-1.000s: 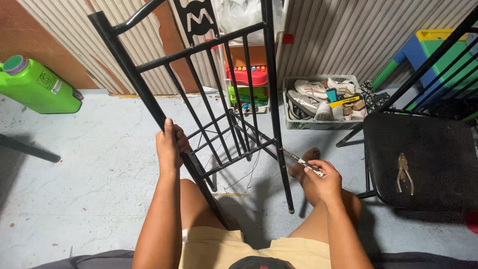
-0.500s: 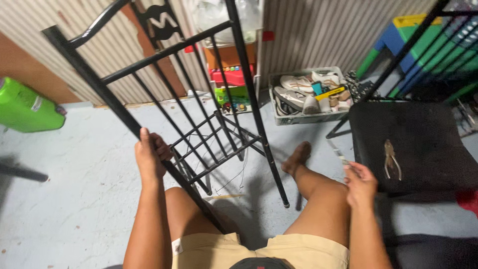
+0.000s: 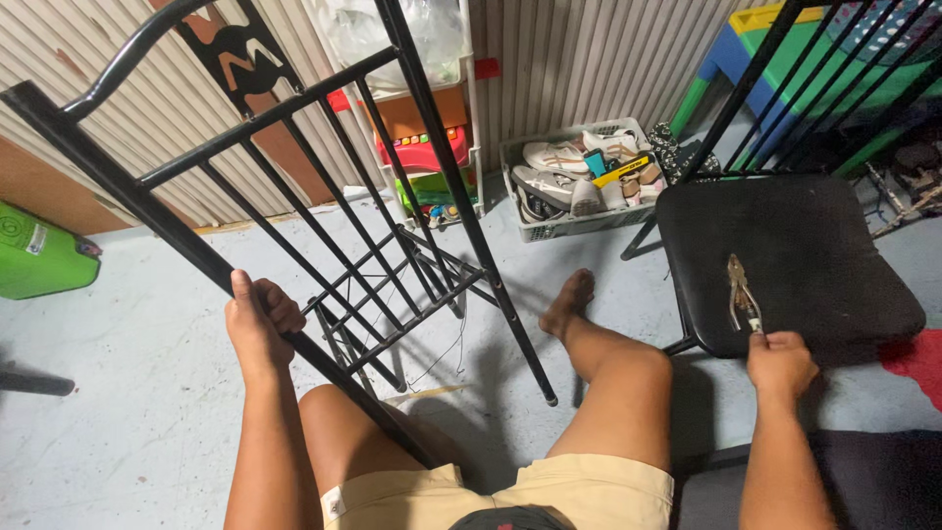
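A bare black metal chair frame, its seat stripped out and its barred back tipped toward the camera, leans across the middle of the view with its legs on the pale concrete floor. The left hand is closed around the frame's near side rail, fingers wrapped over the tube and thumb pointing up along it. The right hand reaches out to the side, its fingers curled at the near handle end of a pair of silver locking pliers (whether the fingers pinch the tool or merely touch it cannot be told). The pliers lie flat on the black padded seat of a second black chair standing at the person's right. The person sits on the floor in tan shorts, bare legs stretched forward, the right foot resting just beside the frame's nearest leg. A thin loose wire hangs from the frame's lower bars. Farther back, against a corrugated metal wall, stands a grey plastic crate of shoes. A green plastic jug lies at the left edge, well apart from the hands, and a green and blue table stands behind the second chair.
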